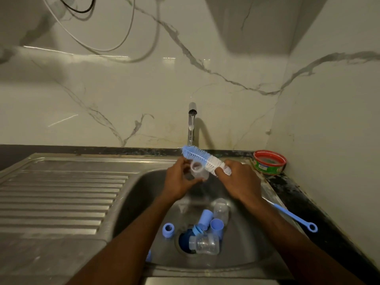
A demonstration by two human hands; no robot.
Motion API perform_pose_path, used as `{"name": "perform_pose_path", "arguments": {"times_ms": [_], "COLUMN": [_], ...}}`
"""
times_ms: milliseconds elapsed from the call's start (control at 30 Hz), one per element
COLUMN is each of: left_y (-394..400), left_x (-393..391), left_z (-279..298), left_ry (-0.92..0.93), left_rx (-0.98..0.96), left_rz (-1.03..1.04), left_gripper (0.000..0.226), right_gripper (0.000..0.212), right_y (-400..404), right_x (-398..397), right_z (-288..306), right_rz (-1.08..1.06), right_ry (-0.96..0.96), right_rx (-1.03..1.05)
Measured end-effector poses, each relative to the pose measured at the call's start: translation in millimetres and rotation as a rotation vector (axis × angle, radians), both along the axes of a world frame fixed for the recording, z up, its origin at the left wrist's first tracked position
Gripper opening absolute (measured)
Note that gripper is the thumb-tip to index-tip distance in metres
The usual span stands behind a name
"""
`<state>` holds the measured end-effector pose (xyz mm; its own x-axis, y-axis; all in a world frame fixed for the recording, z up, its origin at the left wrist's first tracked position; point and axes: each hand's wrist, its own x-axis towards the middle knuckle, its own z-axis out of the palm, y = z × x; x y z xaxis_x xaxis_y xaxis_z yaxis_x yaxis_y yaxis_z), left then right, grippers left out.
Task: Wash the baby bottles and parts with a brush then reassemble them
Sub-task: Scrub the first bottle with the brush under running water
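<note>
**Inspector:** Head view, centre frame. Left hand (178, 183) holds a clear baby bottle (198, 171) over the sink (144, 182), fingers curled round its body, mouth turned toward the tap (192, 124). Right hand (239, 179) is clamped on the bottle brush (202, 158) at the white end of the bristles; the blue bristle tip points to the upper left, just above the bottle's mouth and not yet inside it.

**Assistant:** Water?

**Inspector:** A thin stream appears to fall from the spout; faint, so I cannot confirm it.

**Assistant:** Recommendation for this step?

**Inspector:** In my judgement the right grip sits too far forward. It should shift back off the bristles so the full head can enter the neck. Keep the bottle steady, line the tip with the opening, then twist and plunge to the base.

**Assistant:** Condition of the bottle?

**Inspector:** Transparent plastic, small, no collar or teat fitted. Any residue is too small to tell.

**Assistant:** Outstanding items?

**Inspector:** Lower centre, in the basin around the drain: a second clear bottle (206, 244) on its side, a third (221, 210) behind it, blue caps (217, 226) and a blue collar (168, 230). None reassembled. A thin blue brush (292, 217) lies on the tabletop (333, 229) at right.
</note>
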<state>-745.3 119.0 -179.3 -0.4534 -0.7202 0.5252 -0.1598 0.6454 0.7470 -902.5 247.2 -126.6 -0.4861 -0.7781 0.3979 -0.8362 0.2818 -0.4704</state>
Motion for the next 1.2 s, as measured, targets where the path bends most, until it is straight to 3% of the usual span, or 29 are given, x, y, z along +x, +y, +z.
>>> {"name": "perform_pose_path", "arguments": {"times_ms": [100,333,533,733,900,1067,1200], "left_y": [17.4,-3.5,17.1,-1.1,12.1,1.3,-4.2], "left_x": [-10.1,4.6,-6.4,8.3,-0.5,-1.0,2.9], "left_z": [-0.8,2.1,3.9,1.1,1.7,0.4,-2.8], "left_ry": [-0.084,-0.097,-0.248,-0.236,-0.184,-0.132,-0.150], "left_rx": [-0.046,-0.129,-0.111,-0.144,-0.058,-0.073,0.011], "left_rz": [-0.295,-0.129,-0.437,-0.265,-0.334,-0.126,0.043], "left_gripper": [0.070,0.061,0.064,0.058,0.037,0.043,0.047], "right_gripper": [0.038,0.039,0.039,0.036,0.039,0.032,0.028], "right_y": [-7.4,3.0,-4.8,10.5,7.0,0.1,4.7], "right_x": [6.2,-19.4,-15.8,-33.8,-11.2,-4.9,-2.0], "right_z": [3.3,-1.3,5.2,7.7,5.9,7.6,-4.1], "right_rz": [-0.014,-0.022,0.007,0.018,0.045,-0.144,-0.091], "right_ry": [0.000,-0.009,-0.032,0.053,0.193,0.248,0.221], "right_rx": [-0.022,-0.034,-0.019,-0.057,-0.043,-0.107,-0.044]}}
